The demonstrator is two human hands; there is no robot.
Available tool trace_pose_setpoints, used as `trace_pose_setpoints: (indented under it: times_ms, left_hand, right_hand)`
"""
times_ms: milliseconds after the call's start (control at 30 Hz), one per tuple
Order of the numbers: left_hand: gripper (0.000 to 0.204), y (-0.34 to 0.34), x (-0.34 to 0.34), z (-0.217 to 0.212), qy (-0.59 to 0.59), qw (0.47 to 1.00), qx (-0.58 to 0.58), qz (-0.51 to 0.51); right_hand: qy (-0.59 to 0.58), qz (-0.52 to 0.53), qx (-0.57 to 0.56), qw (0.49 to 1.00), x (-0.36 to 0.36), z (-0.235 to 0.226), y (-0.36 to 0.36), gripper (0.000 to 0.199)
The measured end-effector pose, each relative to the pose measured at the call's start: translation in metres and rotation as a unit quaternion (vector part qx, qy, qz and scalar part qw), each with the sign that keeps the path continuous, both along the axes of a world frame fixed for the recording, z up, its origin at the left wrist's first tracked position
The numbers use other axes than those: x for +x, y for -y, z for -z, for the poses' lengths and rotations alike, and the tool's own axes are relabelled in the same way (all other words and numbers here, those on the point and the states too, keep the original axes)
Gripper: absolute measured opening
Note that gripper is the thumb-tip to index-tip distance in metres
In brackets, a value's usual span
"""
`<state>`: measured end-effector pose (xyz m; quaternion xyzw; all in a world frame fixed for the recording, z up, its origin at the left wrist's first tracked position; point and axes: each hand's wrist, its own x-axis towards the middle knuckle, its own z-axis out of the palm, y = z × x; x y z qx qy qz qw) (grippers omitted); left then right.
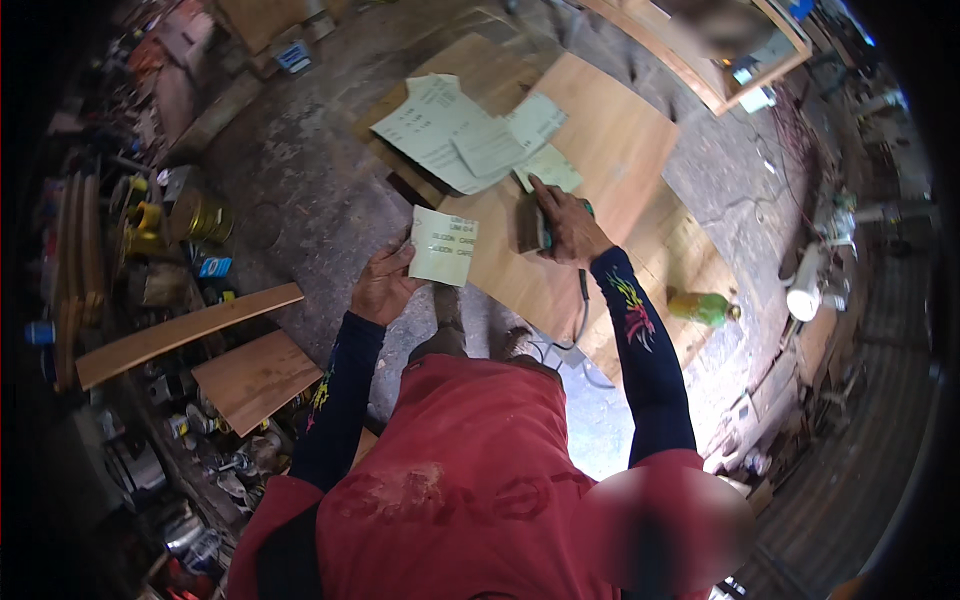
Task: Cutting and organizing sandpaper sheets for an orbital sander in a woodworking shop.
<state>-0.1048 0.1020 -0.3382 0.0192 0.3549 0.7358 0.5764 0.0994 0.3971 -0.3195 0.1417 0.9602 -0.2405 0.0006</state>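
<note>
My left hand [385, 283] holds up a small pale sheet of sandpaper [443, 247] by its lower left corner, over the near edge of a wooden panel [610, 150]. My right hand [570, 228] grips an electric sander [530, 225] that rests on that panel; its dark cord [580, 310] hangs down toward me. Several more pale sheets [450, 130] lie spread on the far part of the panel, just beyond the sander.
A green bottle [703, 307] lies on a lower board at the right. Loose wooden boards [185, 335] and cans [200, 215] crowd the left side on the concrete floor. A wooden frame [700, 75] stands at the back right, with another person partly visible behind it.
</note>
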Motion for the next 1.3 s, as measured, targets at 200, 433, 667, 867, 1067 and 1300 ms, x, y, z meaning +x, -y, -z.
trace_pose_setpoints:
  times_ms: [200, 433, 667, 867, 1067, 1300]
  left_hand:
    - [0.051, -0.006, 0.023, 0.003, -0.004, 0.998, 0.055, 0.034]
    - [0.046, -0.045, 0.063, -0.008, 0.016, 0.998, 0.06, 0.019]
    - [0.053, -0.1, 0.127, -0.062, -0.108, 0.99, 0.055, 0.069]
    - [0.049, -0.103, 0.147, -0.08, -0.163, 0.981, 0.07, 0.071]
    - [0.047, -0.062, 0.118, -0.073, -0.094, 0.991, 0.09, 0.02]
    - [0.041, -0.013, 0.033, -0.084, -0.11, 0.987, 0.105, -0.059]
  right_hand:
    - [-0.213, 0.249, -0.078, 0.942, 0.072, 0.015, 0.053, 0.097]
    - [-0.533, 0.56, -0.602, 0.201, 0.27, 0.081, 0.102, 0.108]
    - [-0.469, 0.534, -0.652, 0.264, 0.289, 0.062, 0.036, 0.108]
    - [-0.587, 0.455, -0.668, 0.039, 0.252, 0.056, -0.006, 0.078]
    - [-0.637, 0.441, -0.625, 0.092, 0.245, 0.082, -0.037, 0.044]
    - [-0.575, 0.277, -0.632, 0.441, 0.062, -0.059, 0.042, 0.04]
